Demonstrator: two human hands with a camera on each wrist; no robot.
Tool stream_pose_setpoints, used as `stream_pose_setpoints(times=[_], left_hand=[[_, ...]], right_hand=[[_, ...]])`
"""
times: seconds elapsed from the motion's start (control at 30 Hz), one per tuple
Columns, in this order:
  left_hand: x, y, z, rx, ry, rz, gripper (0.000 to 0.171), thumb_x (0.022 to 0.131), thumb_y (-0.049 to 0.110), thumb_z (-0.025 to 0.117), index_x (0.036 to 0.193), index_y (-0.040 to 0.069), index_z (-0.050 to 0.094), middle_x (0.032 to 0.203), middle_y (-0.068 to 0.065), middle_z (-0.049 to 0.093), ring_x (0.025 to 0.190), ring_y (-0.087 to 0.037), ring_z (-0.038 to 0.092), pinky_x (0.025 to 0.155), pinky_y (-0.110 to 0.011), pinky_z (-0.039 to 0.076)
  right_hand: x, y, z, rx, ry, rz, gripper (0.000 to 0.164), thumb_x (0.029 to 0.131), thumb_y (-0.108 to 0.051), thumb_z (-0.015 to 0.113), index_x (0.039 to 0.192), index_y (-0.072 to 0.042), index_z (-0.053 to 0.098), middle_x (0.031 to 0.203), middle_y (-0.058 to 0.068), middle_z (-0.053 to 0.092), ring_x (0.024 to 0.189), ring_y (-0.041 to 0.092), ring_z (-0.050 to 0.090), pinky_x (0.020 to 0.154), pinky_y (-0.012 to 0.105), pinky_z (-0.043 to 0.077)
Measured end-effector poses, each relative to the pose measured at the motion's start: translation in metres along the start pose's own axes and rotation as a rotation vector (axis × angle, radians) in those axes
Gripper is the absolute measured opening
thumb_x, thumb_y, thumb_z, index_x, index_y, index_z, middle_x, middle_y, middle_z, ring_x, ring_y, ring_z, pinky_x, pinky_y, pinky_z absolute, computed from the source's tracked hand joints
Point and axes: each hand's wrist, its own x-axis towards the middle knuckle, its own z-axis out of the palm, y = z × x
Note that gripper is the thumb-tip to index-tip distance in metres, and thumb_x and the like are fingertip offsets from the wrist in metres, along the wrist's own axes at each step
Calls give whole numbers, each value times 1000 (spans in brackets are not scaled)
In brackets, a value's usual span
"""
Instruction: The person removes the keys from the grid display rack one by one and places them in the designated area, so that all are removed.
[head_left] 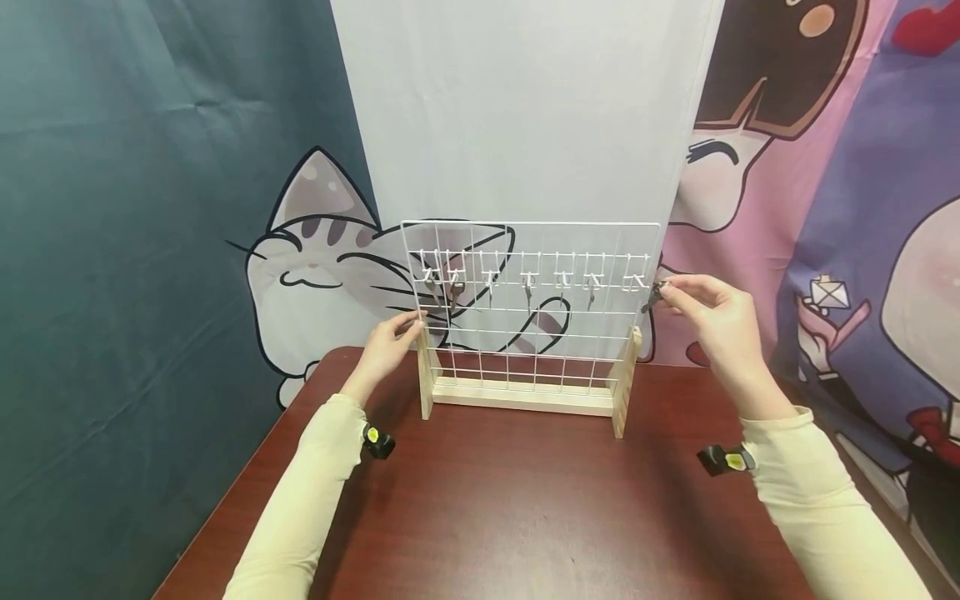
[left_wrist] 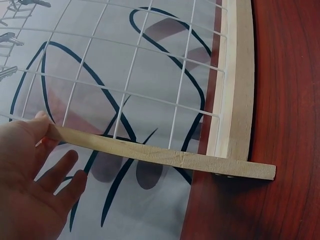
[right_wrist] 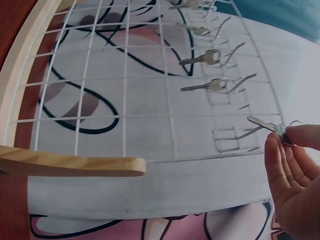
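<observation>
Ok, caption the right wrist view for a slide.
Fingers pinch a key near a wire rack where other keys hang.

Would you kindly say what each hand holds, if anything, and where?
The right hand pinches a key by its head; the left hand, a wooden upright near its top.

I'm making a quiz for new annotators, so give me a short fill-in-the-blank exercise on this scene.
1. The right hand pinches a metal ____, blade outward.
2. The left hand touches an upright made of ____.
3. The wire grid is coloured ____.

Missing words: key; wood; white.
</observation>
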Motion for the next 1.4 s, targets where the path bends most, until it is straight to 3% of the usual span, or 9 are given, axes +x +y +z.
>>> stream_pose_setpoints(times=[0.17, 0.43, 0.7, 0.93, 1.07, 1.4], left_hand=[[0, 0, -2, -7, 6, 4, 44, 105, 31, 57, 143, 8, 58, 137, -17, 62, 127, -37, 57, 104, -51, 47], [1, -2, 0, 11, 28, 17, 45, 104, 33, 59, 142, 8, 59, 136, -14, 63, 124, -32, 61, 101, -48, 49], [2, -3, 1, 7, 31, 22, 45, 103, 34, 60, 141, 9, 60, 138, -12, 62, 123, -30, 61, 97, -48, 51], [2, -6, 1, 9, 29, 31, 46, 103, 34, 61, 141, 8, 60, 135, -13, 64, 120, -28, 63, 95, -45, 53], [2, -8, 2, -8, 19, 14, 46, 102, 34, 61, 141, 9, 60, 136, -14, 63, 122, -29, 62, 98, -46, 52], [3, -8, 1, -1, 20, 13, 47, 102, 35, 61, 142, 10, 59, 137, -13, 62, 124, -30, 61, 100, -46, 51]], right_hand=[[-8, -9, 2, 41, -26, -22, 23, 94, -13, 74, 111, 2, 73, 87, -14, 75, 76, 4, 71, 75, 16, 55], [-20, -14, 23, 178, -152, -51, 18, 93, -6, 73, 108, 3, 74, 90, -7, 76, 76, 9, 72, 73, 17, 56], [-27, -2, 64, 139, -220, -26, 26, 95, -12, 73, 112, 8, 70, 92, -3, 76, 77, 12, 72, 76, 22, 57], [-37, 16, 106, 227, -278, 86, 33, 95, -14, 72, 116, 11, 67, 96, 2, 75, 81, 15, 72, 81, 27, 59], [-44, 25, 130, 301, -302, 157, 30, 94, -10, 72, 115, 11, 67, 99, 11, 74, 81, 17, 72, 82, 32, 59], [-64, 44, 190, 391, -387, 277, 26, 94, -4, 70, 114, 13, 67, 103, 14, 74, 83, 18, 72, 83, 34, 59]])
